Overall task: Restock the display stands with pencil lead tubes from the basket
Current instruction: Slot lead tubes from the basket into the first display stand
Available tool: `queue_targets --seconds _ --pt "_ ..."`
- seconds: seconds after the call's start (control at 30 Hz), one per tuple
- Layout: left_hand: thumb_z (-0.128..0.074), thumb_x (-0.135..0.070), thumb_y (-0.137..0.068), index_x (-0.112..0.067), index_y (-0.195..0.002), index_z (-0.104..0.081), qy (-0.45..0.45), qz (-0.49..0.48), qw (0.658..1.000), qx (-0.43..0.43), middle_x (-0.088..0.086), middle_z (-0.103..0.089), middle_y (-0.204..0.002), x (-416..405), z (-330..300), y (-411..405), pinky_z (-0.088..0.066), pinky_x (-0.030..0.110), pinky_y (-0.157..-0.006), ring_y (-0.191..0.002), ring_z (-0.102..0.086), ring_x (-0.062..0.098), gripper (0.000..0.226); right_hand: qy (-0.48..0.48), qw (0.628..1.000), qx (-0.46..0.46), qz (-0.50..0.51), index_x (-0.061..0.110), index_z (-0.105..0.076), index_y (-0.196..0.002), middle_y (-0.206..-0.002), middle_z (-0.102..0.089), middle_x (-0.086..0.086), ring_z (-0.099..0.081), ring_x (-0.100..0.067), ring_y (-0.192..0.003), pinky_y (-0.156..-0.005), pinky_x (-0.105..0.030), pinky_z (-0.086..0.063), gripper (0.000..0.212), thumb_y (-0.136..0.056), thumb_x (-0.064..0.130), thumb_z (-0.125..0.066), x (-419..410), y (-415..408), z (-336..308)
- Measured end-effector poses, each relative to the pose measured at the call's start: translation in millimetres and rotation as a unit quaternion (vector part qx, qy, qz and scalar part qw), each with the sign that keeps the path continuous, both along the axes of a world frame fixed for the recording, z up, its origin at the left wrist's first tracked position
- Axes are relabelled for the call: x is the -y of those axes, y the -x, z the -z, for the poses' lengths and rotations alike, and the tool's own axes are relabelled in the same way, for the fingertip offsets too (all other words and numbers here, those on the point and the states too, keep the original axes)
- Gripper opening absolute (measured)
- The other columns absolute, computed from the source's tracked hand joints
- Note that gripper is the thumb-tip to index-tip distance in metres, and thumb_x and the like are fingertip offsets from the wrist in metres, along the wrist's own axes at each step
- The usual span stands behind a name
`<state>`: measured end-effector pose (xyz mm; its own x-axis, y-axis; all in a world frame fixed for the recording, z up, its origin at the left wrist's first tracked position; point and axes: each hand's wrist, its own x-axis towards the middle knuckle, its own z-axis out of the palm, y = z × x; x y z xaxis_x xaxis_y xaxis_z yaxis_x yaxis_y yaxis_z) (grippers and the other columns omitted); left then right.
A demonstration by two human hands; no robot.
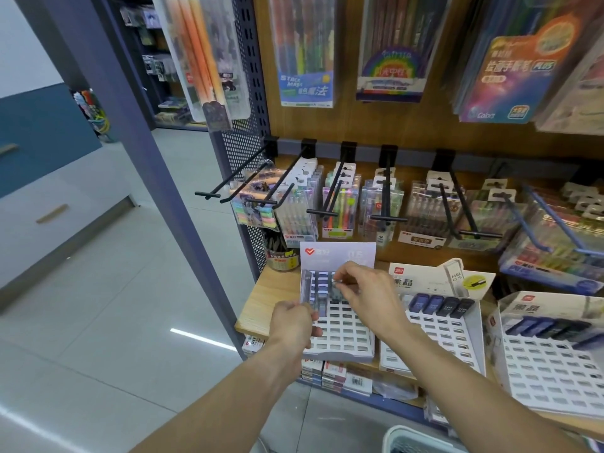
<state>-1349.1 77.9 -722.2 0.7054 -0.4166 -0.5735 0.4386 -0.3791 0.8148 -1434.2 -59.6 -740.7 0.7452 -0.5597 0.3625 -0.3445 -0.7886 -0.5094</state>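
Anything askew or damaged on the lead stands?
Nothing damaged or spilled. All three stands sit flat, mostly empty slots. The left stand has tubes only in its top rows; the middle stand holds one short row. The right hand pinches a tube over the left stand; the left hand grips more.

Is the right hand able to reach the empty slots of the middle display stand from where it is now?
Probably yes: the right hand hovers over the left stand, and the middle stand beside it lies uncovered.

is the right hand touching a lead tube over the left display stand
Touching. The head view shows the right hand with fingertips pinched on a small lead tube above the left display stand.
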Motion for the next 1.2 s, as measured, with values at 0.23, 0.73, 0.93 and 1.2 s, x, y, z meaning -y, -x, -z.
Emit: queue_targets --seconds 0.23,0.73,0.93,1.2 --pt "-0.050 -0.005 -0.098 -0.009 -0.120 -0.056 0.012 -0.002 1.000 -0.001 0.007 -0.069 -0.087 -1 -6 2 -0.037 0.027 -0.054 -0.067 -0.063 0.020 0.023 0.021 0.999 -0.026 0.004 0.021 -0.074 -0.104 -0.102 -0.073 0.005 -0.068 -0.012 -0.089 -0.081 -0.029 -0.056 0.014 -0.092 0.016 -0.070 -1 -4 6" --pt "-0.074 -0.006 -0.090 -0.020 -0.098 -0.078 0.049 0.077 0.991 0.103 0.000 -0.074 -0.092 -9 -9 4 -0.057 0.036 -0.089 -0.092 -0.068 0.020 0.016 -0.566 0.815 0.067 0.108 0.006 -0.074 -0.097 -0.081 -0.076 -0.016 -0.075 -0.027 -0.075 -0.074 -0.037 -0.062 0.034 -0.097 0.039 -0.064 -18 17 -48" --pt "-0.072 0.006 -0.086 -0.028 -0.117 -0.071 0.102 0.025 0.990 0.095 -0.005 -0.073 -0.110 -6 -22 8 -0.061 0.031 -0.084 -0.095 -0.070 0.012 0.046 -0.702 0.700 0.118 0.059 -0.003 -0.074 -0.104 -0.099 -0.075 -0.023 -0.075 -0.027 -0.086 -0.071 -0.027 -0.063 0.023 -0.081 -0.002 -0.075 -23 53 -49" --pt "-0.080 0.002 -0.083 -0.010 -0.121 -0.063 0.162 0.016 0.986 0.020 0.013 -0.075 -0.104 2 -19 24 -0.062 0.034 -0.087 -0.097 -0.075 0.025 0.043 -0.638 0.751 0.158 0.067 0.004 -0.064 -0.111 -0.090 -0.075 -0.017 -0.075 -0.033 -0.091 -0.087 -0.041 -0.060 0.034 -0.081 -0.009 -0.075 -53 65 -21"
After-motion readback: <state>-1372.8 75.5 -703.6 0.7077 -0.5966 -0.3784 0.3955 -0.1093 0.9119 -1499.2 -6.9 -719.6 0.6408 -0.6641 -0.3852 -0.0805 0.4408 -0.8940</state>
